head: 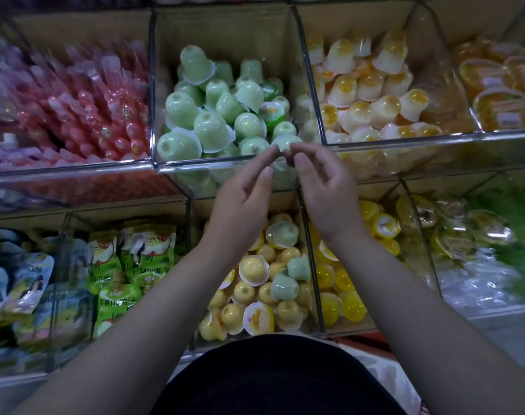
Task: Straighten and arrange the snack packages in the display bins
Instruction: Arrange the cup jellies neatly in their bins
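Hands meet at the front rim of the clear plastic bin (195, 164), near its right front corner. The left hand (243, 202) and the right hand (324, 193) each pinch one small green jelly cup (286, 141) between thumb and forefinger, from opposite sides, with their other fingers loosely curled. Blur hides which way this cup's lid faces. The heaped cups (213, 127) inside the bin are glossy, tapered pale-green domes with thin white rims, most with the closed end up. Left of the bin lie pink tube sticks (90, 109), their long axes running front to back. Right of it sit white cups with orange tops (375, 97). In front, a lower bin holds yellow cups (246, 292) with stray green ones (285, 287) among them.
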Demonstrator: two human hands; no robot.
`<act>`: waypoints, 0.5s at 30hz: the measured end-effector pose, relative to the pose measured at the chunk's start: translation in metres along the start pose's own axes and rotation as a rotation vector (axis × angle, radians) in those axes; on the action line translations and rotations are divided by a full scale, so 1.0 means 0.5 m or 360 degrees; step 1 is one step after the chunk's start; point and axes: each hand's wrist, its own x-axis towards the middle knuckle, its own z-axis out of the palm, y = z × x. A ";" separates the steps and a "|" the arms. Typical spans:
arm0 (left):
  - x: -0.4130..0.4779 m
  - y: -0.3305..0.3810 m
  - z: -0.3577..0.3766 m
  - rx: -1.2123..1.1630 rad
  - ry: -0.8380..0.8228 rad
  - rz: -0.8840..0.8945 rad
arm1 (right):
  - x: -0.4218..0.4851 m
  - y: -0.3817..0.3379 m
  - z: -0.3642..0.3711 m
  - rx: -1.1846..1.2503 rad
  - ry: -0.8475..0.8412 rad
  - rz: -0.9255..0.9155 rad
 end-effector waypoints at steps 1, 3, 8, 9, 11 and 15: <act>-0.010 -0.009 0.003 -0.0003 -0.0009 -0.0011 | -0.009 0.008 0.001 -0.0001 0.0000 0.0020; -0.029 -0.030 0.009 -0.0009 -0.0034 -0.0052 | -0.027 0.026 0.001 -0.0023 0.0002 0.0066; -0.060 -0.078 0.017 0.0038 -0.0100 -0.0222 | -0.066 0.076 -0.002 -0.0051 -0.0009 0.0233; -0.065 -0.089 0.019 0.0045 -0.0101 -0.0249 | -0.072 0.084 -0.003 -0.0061 -0.0014 0.0269; -0.076 -0.107 0.024 0.0056 -0.0105 -0.0312 | -0.085 0.100 -0.003 -0.0105 -0.0043 0.0336; -0.104 -0.136 0.037 0.0020 -0.0130 -0.0405 | -0.115 0.129 -0.005 -0.0187 -0.0073 0.0429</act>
